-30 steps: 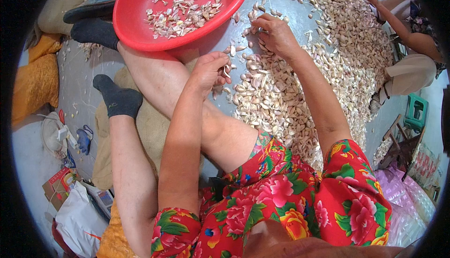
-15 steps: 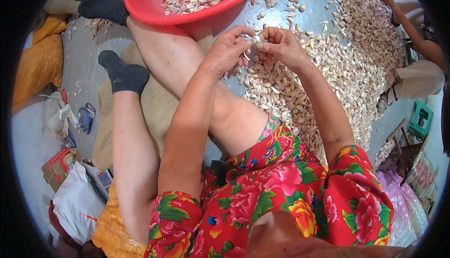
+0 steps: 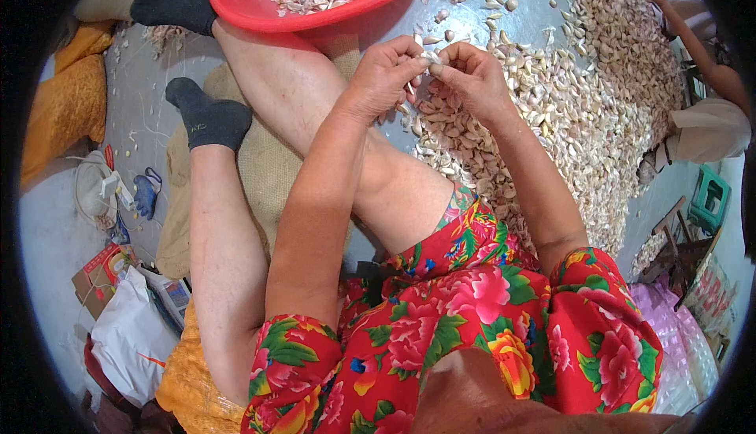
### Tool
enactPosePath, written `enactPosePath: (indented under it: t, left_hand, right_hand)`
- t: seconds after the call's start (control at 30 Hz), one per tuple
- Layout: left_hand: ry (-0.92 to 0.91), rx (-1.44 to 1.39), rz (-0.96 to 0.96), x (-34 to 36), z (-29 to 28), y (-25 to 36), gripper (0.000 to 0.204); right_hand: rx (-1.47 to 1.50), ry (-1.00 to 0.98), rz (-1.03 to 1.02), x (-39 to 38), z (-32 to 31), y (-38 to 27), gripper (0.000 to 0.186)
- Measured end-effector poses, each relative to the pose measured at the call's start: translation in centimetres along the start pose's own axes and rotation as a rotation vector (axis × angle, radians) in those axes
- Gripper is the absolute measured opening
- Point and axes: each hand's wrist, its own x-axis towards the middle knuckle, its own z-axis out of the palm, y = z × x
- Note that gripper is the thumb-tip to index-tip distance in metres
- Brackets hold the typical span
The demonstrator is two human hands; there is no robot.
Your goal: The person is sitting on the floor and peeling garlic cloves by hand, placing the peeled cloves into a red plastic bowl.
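Both hands meet just beyond my bent knee, pinching a small whitish garlic clove (image 3: 431,56) between the fingertips. My left hand (image 3: 387,76) is closed, thumb and forefinger on the clove, and another pale piece shows between its lower fingers. From the other side my right hand (image 3: 472,78) grips the same clove with thumb and forefinger. Beneath and to the right of them spreads a large heap of unpeeled garlic cloves (image 3: 563,119). Ahead stands a red plastic basin (image 3: 315,23) holding cloves and papery skins.
Orange sacks (image 3: 67,119) lie at the left, near a blue glove (image 3: 146,195) and a white bag (image 3: 130,339). At the right are a green stool (image 3: 709,198) and another person's arm (image 3: 701,56). Burlap (image 3: 264,166) lies under my legs.
My view has shifted slightly, so the basin sits higher in it. Both hands stay together, with fingers moving a little on the clove. The other person's hands shifted slightly.
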Motion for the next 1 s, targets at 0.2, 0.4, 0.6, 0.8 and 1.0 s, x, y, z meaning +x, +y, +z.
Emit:
enactPosePath:
  t: [0.2,0.4,0.6,0.8,1.0]
  left_hand:
    - [-0.021,0.022,-0.018,0.0,-0.2,0.1,0.009]
    - [-0.009,0.076,-0.008,0.0,-0.2,0.0,0.012]
    - [-0.069,0.046,-0.034,0.6,-0.1,0.4,0.011]
    - [-0.092,0.017,-0.085,-0.1,-0.1,0.5,0.010]
    - [-0.074,-0.206,-0.196,0.2,-0.3,0.3,0.007]
  right_hand:
    - [0.275,-0.027,0.179,0.3,-0.9,-0.5,0.010]
    - [0.180,0.008,0.161,0.0,0.2,-0.9,0.013]
    - [0.200,0.069,0.108,-0.6,0.5,-0.4,0.009]
    - [0.409,0.056,0.170,-1.2,0.6,-0.7,0.013]
    - [0.510,0.058,0.098,-0.7,-0.5,0.1,0.017]
